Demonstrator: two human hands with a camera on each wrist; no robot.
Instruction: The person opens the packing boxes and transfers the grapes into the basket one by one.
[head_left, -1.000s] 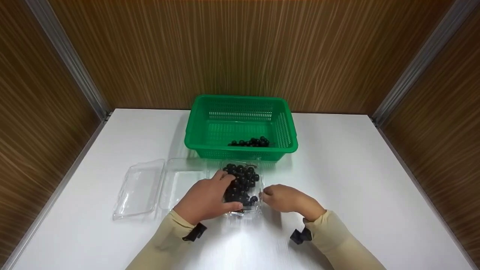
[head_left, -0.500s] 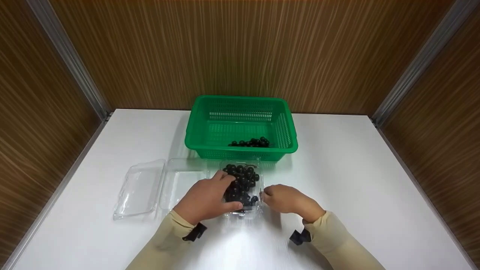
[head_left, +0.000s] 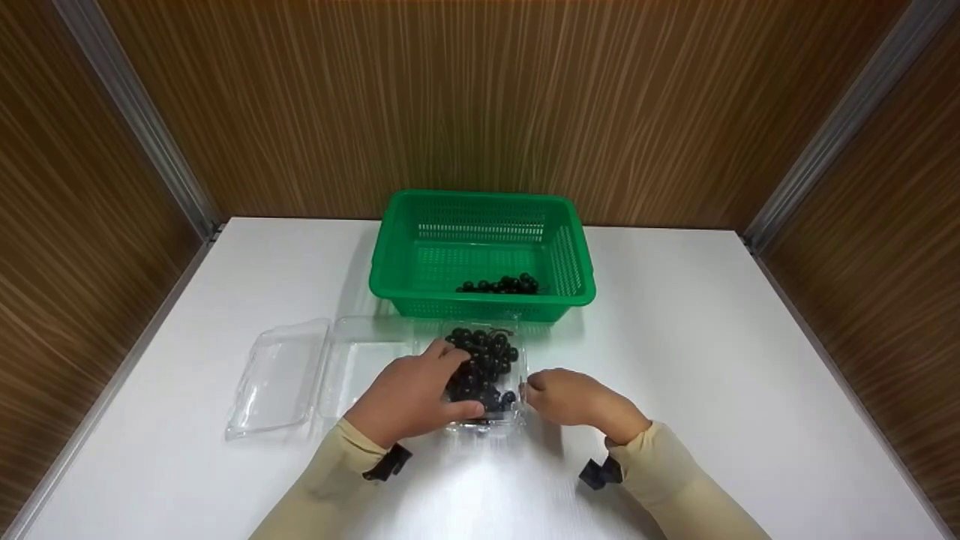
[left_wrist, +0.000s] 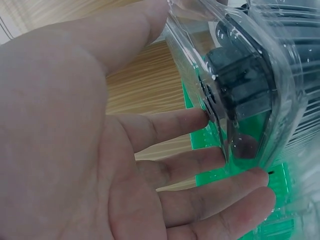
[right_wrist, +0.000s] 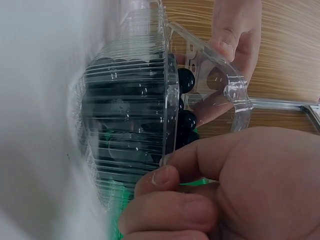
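Observation:
A clear plastic clamshell box [right_wrist: 125,95] holds a bunch of dark grapes [head_left: 487,367] in front of the basket. Its lid [right_wrist: 212,75] stands tilted over the grapes, as the right wrist view shows. My left hand [head_left: 412,394] lies across the lid from the left, thumb at the near edge. In the left wrist view its fingers [left_wrist: 200,202] are spread and fairly straight, tips at the plastic. My right hand [head_left: 577,401] pinches the box's right rim between thumb and curled index finger. The left palm hides part of the box in the head view.
At the back of the white table [head_left: 697,360] stands a green plastic basket [head_left: 480,298] with more dark grapes [head_left: 502,285] along its near side. To the left lies a second clear box [head_left: 367,367], its lid [head_left: 277,379] folded out flat. Wood-grain panels [head_left: 480,97] enclose the table.

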